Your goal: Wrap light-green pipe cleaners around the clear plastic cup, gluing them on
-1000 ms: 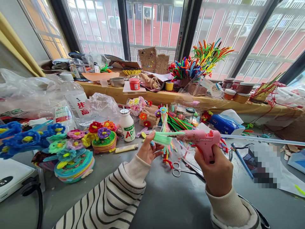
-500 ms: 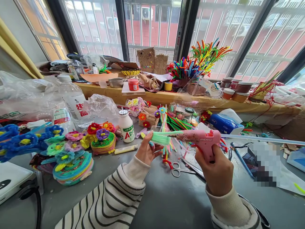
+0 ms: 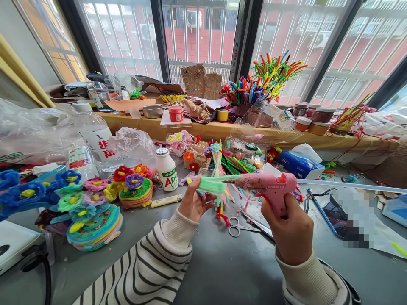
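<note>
My left hand [image 3: 192, 202] is closed on a pale green fuzzy coil [image 3: 212, 185], which looks like wound pipe cleaner. The fingers pinch its left end, and a strand trails from its top toward the right. A pink hot glue gun [image 3: 270, 184] is gripped in my right hand [image 3: 291, 231]. Its nozzle points left, at the coil's right end; whether the tip touches the coil I cannot tell. A long clear glue stick [image 3: 349, 184] sticks out from the back of the gun. Below the gun lie small scissors [image 3: 237, 227] and a larger metal blade [image 3: 259, 223].
Pipe-cleaner flowers on round bases [image 3: 95, 226] stand at left, near a white drink bottle [image 3: 167, 171] and a lighter [image 3: 167, 201]. Loose pipe cleaners [image 3: 237, 161] lie behind my hands. A tissue pack [image 3: 299, 163] and a phone [image 3: 329, 216] are at right.
The view has shifted slightly. The glue gun and my right hand sit a little farther right, the coil and my left hand a little farther left. Both grips are the same.
</note>
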`<state>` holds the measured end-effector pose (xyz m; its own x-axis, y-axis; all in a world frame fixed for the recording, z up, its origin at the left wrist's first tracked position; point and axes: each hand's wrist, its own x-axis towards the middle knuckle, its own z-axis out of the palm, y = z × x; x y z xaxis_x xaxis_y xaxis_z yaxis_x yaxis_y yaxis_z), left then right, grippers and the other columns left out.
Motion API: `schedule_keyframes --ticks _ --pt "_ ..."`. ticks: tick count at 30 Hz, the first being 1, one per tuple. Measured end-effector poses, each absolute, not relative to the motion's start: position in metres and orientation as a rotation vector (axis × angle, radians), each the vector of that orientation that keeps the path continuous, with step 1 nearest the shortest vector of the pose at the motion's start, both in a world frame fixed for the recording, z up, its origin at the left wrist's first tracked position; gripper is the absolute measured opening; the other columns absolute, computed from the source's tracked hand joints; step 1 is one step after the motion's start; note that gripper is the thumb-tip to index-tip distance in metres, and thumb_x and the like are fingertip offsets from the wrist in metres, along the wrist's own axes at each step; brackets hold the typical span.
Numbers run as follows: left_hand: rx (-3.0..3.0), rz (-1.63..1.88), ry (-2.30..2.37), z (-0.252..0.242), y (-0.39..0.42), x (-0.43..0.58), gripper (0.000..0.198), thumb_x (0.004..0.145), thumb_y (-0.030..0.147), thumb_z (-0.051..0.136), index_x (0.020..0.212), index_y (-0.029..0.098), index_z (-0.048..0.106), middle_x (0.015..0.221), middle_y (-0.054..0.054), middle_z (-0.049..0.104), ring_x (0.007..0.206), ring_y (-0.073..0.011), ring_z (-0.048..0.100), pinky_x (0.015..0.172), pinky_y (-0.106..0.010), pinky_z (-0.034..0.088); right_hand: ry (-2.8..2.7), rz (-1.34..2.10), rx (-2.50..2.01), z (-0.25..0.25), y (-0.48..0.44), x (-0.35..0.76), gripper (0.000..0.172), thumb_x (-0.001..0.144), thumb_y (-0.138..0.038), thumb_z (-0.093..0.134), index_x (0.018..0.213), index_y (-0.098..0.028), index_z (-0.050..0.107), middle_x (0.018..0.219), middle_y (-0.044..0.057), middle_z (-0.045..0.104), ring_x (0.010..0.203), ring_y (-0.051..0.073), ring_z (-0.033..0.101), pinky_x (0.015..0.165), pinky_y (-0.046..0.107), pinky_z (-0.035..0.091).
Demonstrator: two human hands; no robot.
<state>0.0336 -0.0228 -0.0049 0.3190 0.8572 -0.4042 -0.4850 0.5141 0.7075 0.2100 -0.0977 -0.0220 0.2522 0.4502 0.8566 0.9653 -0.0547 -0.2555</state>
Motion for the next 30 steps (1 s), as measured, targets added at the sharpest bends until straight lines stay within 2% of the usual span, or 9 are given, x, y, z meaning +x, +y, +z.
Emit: schedule_keyframes --ticks 5,13,22,30 --pt "0.493 0.935 0.844 -0.0023 -0.024 0.0328 0.035 0.08 0.042 0.039 0.083 0.013 0.058 0.049 0.001 0.054 0.054 -0.0125 0.061 0.045 -0.019 0.045 -1.339 -0.74 -1.644 -0.0207 -0.0977 0.21 0.025 0.075 -0.037 0.046 0.059 -0.018 0.043 0.043 -0.007 0.034 0.035 0.007 0.029 0.035 0.02 0.028" --pt "0.502 0.949 0.795 -0.0044 -0.0226 0.032 0.033 0.076 0.043 0.045 0.085 0.013 0.057 0.055 0.0 0.057 0.054 -0.0125 0.06 0.04 -0.018 0.039 -1.352 -0.749 -1.621 -0.0191 -0.0974 0.2104 0.027 0.076 -0.037 0.046 0.057 -0.018 0.042 0.042 -0.007 0.033 0.035 0.007 0.028 0.035 0.02 0.028" --pt "0.497 0.944 0.782 -0.0004 -0.0247 0.0325 0.032 0.078 0.041 0.043 0.083 0.013 0.056 0.053 0.0 0.057 0.052 -0.0122 0.059 0.04 -0.019 0.038 -1.355 -0.732 -1.631 -0.0202 -0.0982 0.2114 0.026 0.076 -0.037 0.046 0.058 -0.018 0.044 0.042 -0.007 0.035 0.034 0.007 0.029 0.034 0.02 0.028" --pt "0.471 0.934 0.794 -0.0082 -0.0193 0.0308 0.035 0.073 0.044 0.048 0.085 0.012 0.056 0.054 -0.001 0.057 0.052 -0.0129 0.058 0.04 -0.02 0.038 -1.347 -0.696 -1.633 -0.0217 -0.0976 0.2128 0.025 0.076 -0.037 0.047 0.059 -0.019 0.044 0.042 -0.006 0.036 0.034 0.008 0.028 0.034 0.02 0.028"
